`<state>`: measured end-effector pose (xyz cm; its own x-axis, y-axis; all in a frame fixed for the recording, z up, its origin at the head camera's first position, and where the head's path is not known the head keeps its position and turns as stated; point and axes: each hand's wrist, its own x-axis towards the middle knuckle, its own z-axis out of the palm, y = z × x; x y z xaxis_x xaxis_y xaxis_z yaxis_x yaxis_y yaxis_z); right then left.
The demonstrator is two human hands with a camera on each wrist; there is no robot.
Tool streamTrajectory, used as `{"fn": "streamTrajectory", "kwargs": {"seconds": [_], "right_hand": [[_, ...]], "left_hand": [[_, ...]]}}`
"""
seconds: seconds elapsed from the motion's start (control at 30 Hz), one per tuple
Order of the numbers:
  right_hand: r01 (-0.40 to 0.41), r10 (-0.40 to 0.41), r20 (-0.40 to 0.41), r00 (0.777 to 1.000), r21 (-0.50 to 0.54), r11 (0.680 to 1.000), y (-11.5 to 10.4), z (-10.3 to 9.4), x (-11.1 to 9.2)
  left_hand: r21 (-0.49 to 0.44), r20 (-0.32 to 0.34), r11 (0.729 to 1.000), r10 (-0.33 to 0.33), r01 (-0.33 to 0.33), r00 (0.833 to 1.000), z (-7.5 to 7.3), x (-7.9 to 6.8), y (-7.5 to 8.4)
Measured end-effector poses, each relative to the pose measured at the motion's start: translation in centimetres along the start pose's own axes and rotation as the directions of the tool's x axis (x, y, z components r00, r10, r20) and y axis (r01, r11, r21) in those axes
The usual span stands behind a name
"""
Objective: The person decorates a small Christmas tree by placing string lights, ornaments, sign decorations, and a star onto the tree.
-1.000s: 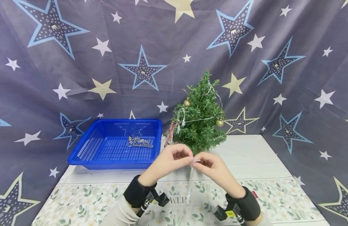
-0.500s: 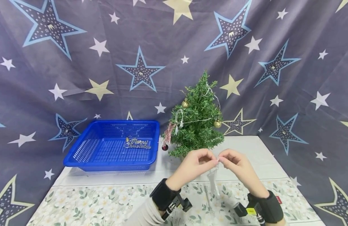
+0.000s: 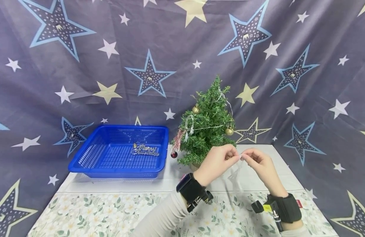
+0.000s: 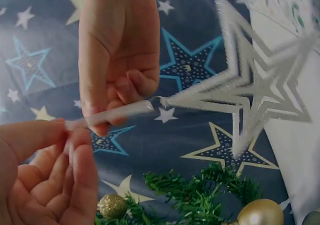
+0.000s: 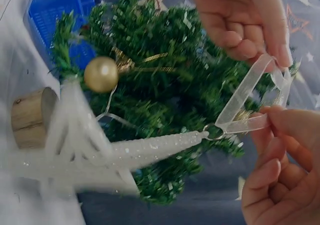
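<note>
A white glittery star ornament (image 4: 245,80) hangs by a metal ring from a sheer white ribbon loop (image 5: 243,91). My left hand (image 3: 219,160) pinches the ribbon between thumb and fingertips. Close beside it, my right hand (image 3: 261,163) pinches the same ribbon, the fingertips of both hands nearly meeting. Below them, in the head view, the star is pale and blurred. Both hands are in front of the lower right side of a small green Christmas tree (image 3: 210,115), whose wooden base (image 5: 32,119) shows in the right wrist view.
Gold baubles (image 3: 229,131), a white string and a pink tinsel piece (image 3: 177,141) with a dark red ball (image 3: 174,154) hang on the tree. To the left stands a blue basket (image 3: 90,167) holding a "Merry Christmas" sign (image 3: 145,150). A star-patterned curtain (image 3: 182,42) hangs behind.
Both hands have moved right, and lately a little upward, carrying the star ornament by its ribbon. The dark red ball, earlier hidden behind the left hand, now shows. Tree and basket stay put.
</note>
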<state>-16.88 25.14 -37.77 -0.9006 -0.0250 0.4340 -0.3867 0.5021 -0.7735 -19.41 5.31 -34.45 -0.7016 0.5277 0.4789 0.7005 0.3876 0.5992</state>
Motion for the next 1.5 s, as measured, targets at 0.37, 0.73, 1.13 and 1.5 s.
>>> {"fn": "streamTrajectory", "kwargs": {"seconds": [0.37, 0.73, 1.13, 1.5], "right_hand": [[-0.048, 0.05, -0.086, 0.995, 0.024, 0.999, 0.5, 1.0, 2.7], [-0.044, 0.046, -0.11, 0.993, 0.015, 0.999, 1.4, 2.8, 4.3], [-0.076, 0.059, -0.126, 0.99, -0.129, 0.989, 3.5, 3.7, 4.1], [-0.086, 0.077, -0.055, 0.995, -0.178, 0.98, 3.5, 3.7, 3.5]], "left_hand": [[0.559, -0.202, 0.829, 0.107, 0.025, 0.974, 1.5, 1.5, -0.4], [0.689, -0.267, 0.718, 0.119, 0.103, 0.956, 2.0, 1.8, -1.3], [0.704, -0.173, 0.701, 0.006, 0.119, 0.985, 2.7, 2.4, -1.6], [0.7, -0.154, 0.709, 0.032, 0.086, 0.988, 2.7, 2.3, -2.3]]}}
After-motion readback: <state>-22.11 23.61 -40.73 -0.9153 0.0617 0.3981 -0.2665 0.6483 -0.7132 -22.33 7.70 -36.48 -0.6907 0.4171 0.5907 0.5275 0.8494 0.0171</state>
